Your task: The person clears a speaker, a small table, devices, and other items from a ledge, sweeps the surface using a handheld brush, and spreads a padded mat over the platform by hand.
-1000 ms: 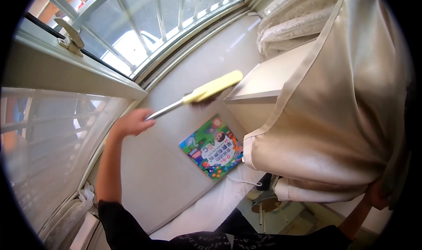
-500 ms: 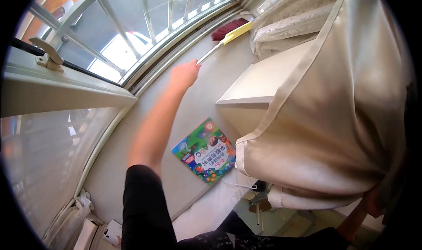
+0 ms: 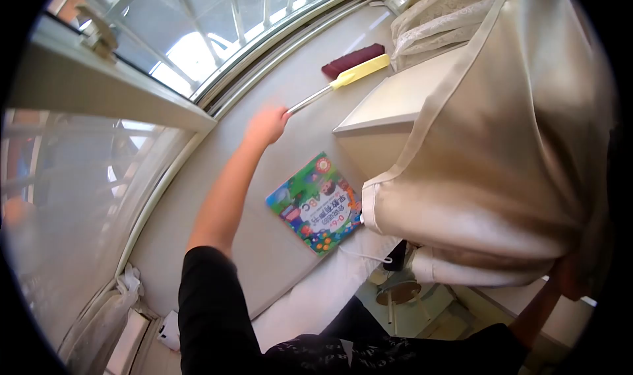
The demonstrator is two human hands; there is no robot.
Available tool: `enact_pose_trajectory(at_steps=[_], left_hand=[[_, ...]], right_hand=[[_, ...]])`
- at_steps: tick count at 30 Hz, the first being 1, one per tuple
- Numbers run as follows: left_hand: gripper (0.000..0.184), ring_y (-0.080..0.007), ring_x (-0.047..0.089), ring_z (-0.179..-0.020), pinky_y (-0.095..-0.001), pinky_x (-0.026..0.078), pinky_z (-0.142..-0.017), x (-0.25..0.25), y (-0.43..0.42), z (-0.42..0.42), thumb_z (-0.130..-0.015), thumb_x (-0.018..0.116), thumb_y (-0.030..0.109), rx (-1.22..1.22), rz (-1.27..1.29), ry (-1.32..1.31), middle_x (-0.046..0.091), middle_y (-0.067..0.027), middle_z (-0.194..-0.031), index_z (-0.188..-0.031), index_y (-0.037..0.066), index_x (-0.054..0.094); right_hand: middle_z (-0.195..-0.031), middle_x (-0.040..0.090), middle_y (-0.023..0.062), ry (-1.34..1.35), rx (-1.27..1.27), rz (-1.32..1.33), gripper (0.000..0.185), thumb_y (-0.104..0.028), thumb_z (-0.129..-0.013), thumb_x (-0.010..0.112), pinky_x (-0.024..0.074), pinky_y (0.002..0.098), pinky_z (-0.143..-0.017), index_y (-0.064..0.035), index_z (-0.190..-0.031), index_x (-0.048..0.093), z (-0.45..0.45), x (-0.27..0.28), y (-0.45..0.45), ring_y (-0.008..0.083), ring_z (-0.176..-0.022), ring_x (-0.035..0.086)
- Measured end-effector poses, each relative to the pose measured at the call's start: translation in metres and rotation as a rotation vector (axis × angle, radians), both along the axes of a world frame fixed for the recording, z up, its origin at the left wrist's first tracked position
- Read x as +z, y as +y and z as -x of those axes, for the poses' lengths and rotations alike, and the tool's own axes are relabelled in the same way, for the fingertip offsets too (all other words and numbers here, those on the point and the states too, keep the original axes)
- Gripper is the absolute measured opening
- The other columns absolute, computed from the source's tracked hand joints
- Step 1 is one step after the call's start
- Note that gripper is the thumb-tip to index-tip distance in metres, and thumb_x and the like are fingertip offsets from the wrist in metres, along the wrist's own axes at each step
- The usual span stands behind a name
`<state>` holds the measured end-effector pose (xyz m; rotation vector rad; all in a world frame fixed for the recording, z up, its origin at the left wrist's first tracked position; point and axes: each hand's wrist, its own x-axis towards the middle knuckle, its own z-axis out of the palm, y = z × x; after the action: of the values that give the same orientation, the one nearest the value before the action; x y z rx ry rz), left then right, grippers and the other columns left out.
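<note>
My left hand is closed around the metal handle of a brush with a yellow head and dark red bristles. The bristles are over the pale window sill, between the window track and a cream box-like panel. A colourful children's book lies flat on the sill below my left forearm. At the right edge, my right hand is in shadow, closed on a beige satin curtain and holding it to the side. Its fingers are partly hidden by the folds.
A window with metal bars curves along the upper left, with an opened window frame at left. Lace curtain bunches at the far corner. White cloth with a white hook hangs over the sill's near edge. Below stands a small round stool.
My left hand has drawn the brush away from the window track, toward me and the cream panel. My right hand still holds the curtain. The camera view has shifted slightly.
</note>
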<state>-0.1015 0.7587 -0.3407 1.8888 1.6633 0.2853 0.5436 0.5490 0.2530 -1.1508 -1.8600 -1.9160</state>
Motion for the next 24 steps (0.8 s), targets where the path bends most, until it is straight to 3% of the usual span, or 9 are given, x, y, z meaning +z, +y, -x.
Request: enact_pose_trajectory(at_steps=[3,5,7,10,13,16,22,24], left_hand=[[0.034,-0.0426,0.065,-0.096,-0.0532,0.053,-0.082,0.017,-0.101,0.04,-0.106,0.049,0.038,0.038,-0.004,-0.008,0.068,-0.0232,-0.103,-0.109,0.01,0.068],[0.035,-0.0435,0.066,-0.089,-0.0538,0.052,-0.08,0.037,-0.167,0.054,-0.105,0.049,0.04,0.109,0.218,0.062,0.068,-0.0222,-0.092,-0.106,0.009,0.066],[0.039,-0.0442,0.066,-0.085,-0.0546,0.051,-0.078,0.035,-0.235,0.066,-0.107,0.045,0.042,0.112,0.218,0.055,0.069,-0.0212,-0.088,-0.104,0.009,0.065],[0.044,-0.0424,0.066,-0.088,-0.0519,0.052,-0.08,0.059,-0.308,0.075,-0.108,0.041,0.045,0.204,0.432,-0.005,0.07,-0.0217,-0.092,-0.107,0.009,0.067],[0.05,-0.0402,0.067,-0.091,-0.0489,0.051,-0.083,0.054,-0.358,0.114,-0.109,0.037,0.049,0.261,0.386,-0.247,0.07,-0.0222,-0.095,-0.108,0.01,0.069],[0.054,-0.0387,0.067,-0.094,-0.0464,0.051,-0.086,0.136,-0.368,0.148,-0.109,0.036,0.051,0.383,0.643,-0.175,0.07,-0.0228,-0.096,-0.108,0.01,0.071],[0.054,-0.0388,0.067,-0.097,-0.0485,0.051,-0.086,0.111,-0.425,0.138,-0.109,0.035,0.049,0.575,0.265,0.028,0.071,-0.0222,-0.098,-0.104,0.008,0.069],[0.054,-0.0396,0.067,-0.096,-0.0496,0.051,-0.085,0.101,-0.437,0.127,-0.109,0.035,0.048,0.512,0.331,0.016,0.071,-0.0217,-0.096,-0.103,0.008,0.07]], right_hand=[[-0.116,0.075,0.0116,-0.058,-0.046,0.043,0.047,-0.028,-0.08,0.084,0.0585,0.0405,-0.086,-0.004,-0.119,0.072,0.026,-0.007,0.015,0.0297,-0.098,0.073],[-0.116,0.075,0.0117,-0.091,-0.066,0.078,0.047,-0.029,-0.081,0.083,0.0585,0.0411,-0.086,-0.0046,-0.12,0.072,0.048,-0.014,0.028,0.0305,-0.099,0.073],[-0.116,0.075,0.0119,-0.119,-0.082,0.118,0.047,-0.03,-0.082,0.082,0.0584,0.0418,-0.086,-0.0052,-0.121,0.072,0.071,-0.019,0.04,0.0314,-0.099,0.073],[-0.117,0.075,0.0121,-0.119,-0.068,0.151,0.046,-0.031,-0.084,0.081,0.0584,0.0428,-0.086,-0.006,-0.122,0.072,0.1,-0.024,0.051,0.0328,-0.099,0.074],[-0.12,0.074,0.013,-0.06,0.01,0.186,0.042,-0.026,-0.085,0.078,0.0575,0.0436,-0.089,-0.0084,-0.123,0.073,0.136,-0.029,0.064,0.0333,-0.104,0.072],[-0.125,0.071,0.014,-0.009,0.136,0.183,0.045,-0.02,-0.081,0.076,0.055,0.0451,-0.095,-0.0117,-0.125,0.073,0.186,-0.038,0.064,0.0332,-0.112,0.069],[-0.136,0.065,0.0083,0.074,0.353,0.166,0.059,-0.015,-0.075,0.076,0.0494,0.0441,-0.102,-0.0254,-0.133,0.071,0.228,-0.044,0.066,0.0268,-0.122,0.063],[-0.137,0.065,0.0053,0.049,0.299,0.144,0.062,-0.014,-0.075,0.074,0.0478,0.0448,-0.103,-0.0283,-0.135,0.07,0.229,-0.046,0.062,0.026,-0.122,0.061]])
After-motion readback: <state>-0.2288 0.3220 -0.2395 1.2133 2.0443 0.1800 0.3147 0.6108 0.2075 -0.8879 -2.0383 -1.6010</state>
